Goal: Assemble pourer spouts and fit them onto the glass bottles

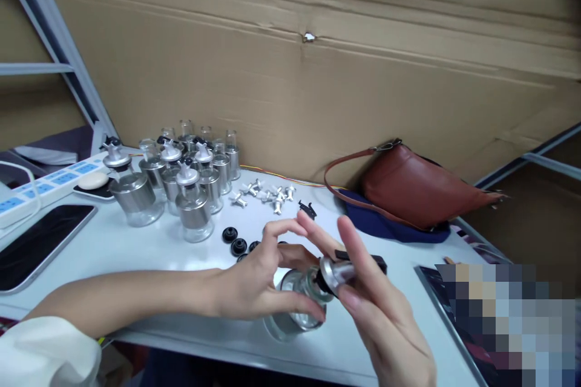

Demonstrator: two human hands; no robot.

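Resting tablet (43,248): lies dark-faced on the pale table (113,254), with a white power strip (66,176) beyond it and a white oval object (93,180) on a black pad nearby.
Metal-sleeved bottles (194,211): stand grouped at back left, some fitted with silver tops, others showing bare glass necks.
Left hand (249,281): I have it curled around a glass bottle (295,283), thumb on the near side and fingers behind; the bottle tilts, neck toward the right hand, near the table's front edge.
Black round caps (229,234): lie just beyond the left hand, partly hidden by it.
Silver cross-shaped parts (278,207): scattered farther back, a small black piece (307,210) to their right.
Silver spout (333,274): sits at the tilted bottle's mouth, its black lever (379,263) uppermost.
Right hand (390,326): I see it pinching the spout between thumb and index finger.
Brown bag (408,184): leans over dark blue cloth (399,236).
Dark slab (438,290): lies at right, partly pixelated.
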